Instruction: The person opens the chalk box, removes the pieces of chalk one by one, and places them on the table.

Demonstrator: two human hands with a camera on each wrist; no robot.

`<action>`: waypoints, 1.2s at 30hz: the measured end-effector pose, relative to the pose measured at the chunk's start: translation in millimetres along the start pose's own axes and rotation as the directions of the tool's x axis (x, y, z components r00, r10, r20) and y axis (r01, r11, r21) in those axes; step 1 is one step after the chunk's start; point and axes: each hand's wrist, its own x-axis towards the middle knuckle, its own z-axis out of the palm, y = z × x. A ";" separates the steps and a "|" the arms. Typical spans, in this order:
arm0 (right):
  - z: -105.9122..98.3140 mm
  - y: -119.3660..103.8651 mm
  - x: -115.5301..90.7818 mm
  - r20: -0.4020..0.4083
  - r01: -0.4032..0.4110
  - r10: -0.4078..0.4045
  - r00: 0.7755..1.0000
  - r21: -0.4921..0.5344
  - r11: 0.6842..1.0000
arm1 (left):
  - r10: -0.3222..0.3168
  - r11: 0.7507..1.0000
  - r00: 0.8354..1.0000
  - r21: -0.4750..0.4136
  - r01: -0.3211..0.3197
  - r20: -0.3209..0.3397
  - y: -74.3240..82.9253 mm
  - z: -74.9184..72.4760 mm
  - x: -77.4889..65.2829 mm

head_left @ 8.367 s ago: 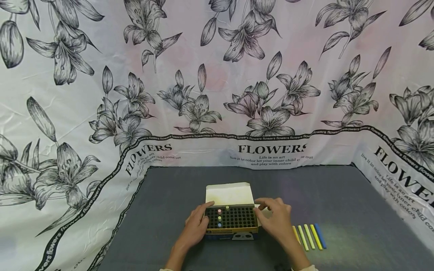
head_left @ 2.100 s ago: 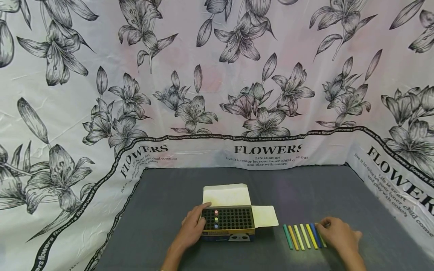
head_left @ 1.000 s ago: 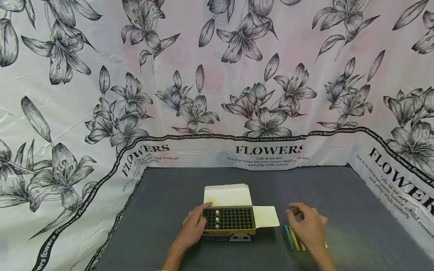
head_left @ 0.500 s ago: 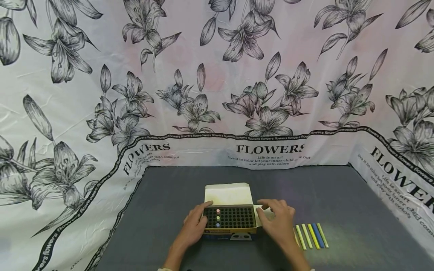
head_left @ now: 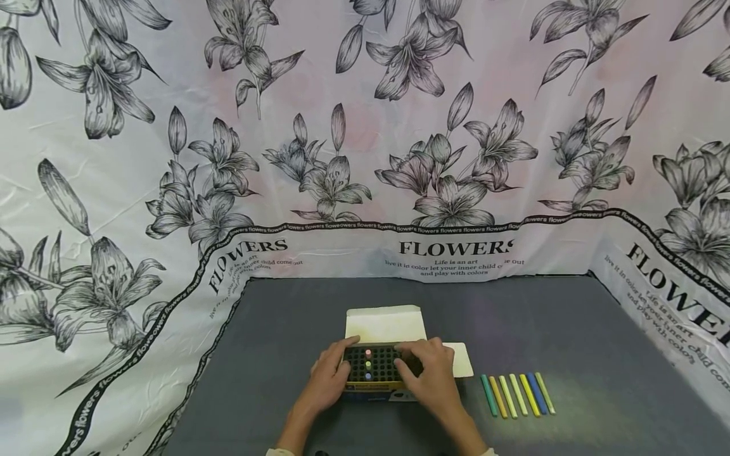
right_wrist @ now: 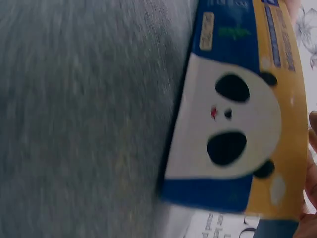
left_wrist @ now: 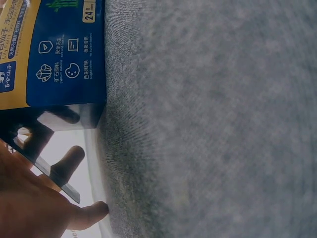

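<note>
An open chalk box [head_left: 373,386], blue and yellow with a panda on its front, stands mid-table. Its black holed insert holds a pink chalk stick [head_left: 368,353], a yellow-green one [head_left: 368,365] and a lilac-blue one [head_left: 368,376]. My left hand [head_left: 326,380] grips the left end, thumb at the near corner and index finger at the back edge; a side flap [left_wrist: 59,183] lies among its fingers. Over the insert's right part hovers my right hand [head_left: 429,373], thumb and index finger bent and apart, with no chalk visible between them. It hides the holes beneath.
Right of the box, several chalk sticks lie in a row, from a green one [head_left: 488,395] to an olive-green one [head_left: 545,393]. The lid [head_left: 384,324] stands folded back; a white flap [head_left: 462,360] sticks out right. Behind the grey table [head_left: 285,316] hangs a flowered cloth [head_left: 336,253].
An olive-green stick has joined the row's right end, and a chalk in the insert's back row is gone. My right hand has moved left from the row to the box. The left hand stays.
</note>
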 end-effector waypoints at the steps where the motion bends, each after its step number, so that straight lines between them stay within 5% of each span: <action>1: 2.3 -1.6 -0.3 0.010 0.004 -0.004 1.000 -0.004 1.000 | -0.004 1.000 1.000 -0.002 0.004 0.002 -0.1 0.0 0.4; 9: 13.8 -14.4 3.4 0.120 -0.015 0.019 0.993 -0.035 0.999 | -0.007 1.000 1.000 -0.008 0.007 -0.018 0.2 0.4 0.7; 18: 23.6 -23.9 8.5 0.284 -0.061 0.068 0.956 -0.034 0.998 | 0.007 1.000 1.000 -0.004 -0.007 -0.013 0.1 -0.5 0.1; 36: 28.7 -27.7 12.3 0.335 -0.082 0.125 0.934 -0.138 0.987 | 0.006 1.000 1.000 -0.008 -0.007 -0.009 0.0 0.2 0.4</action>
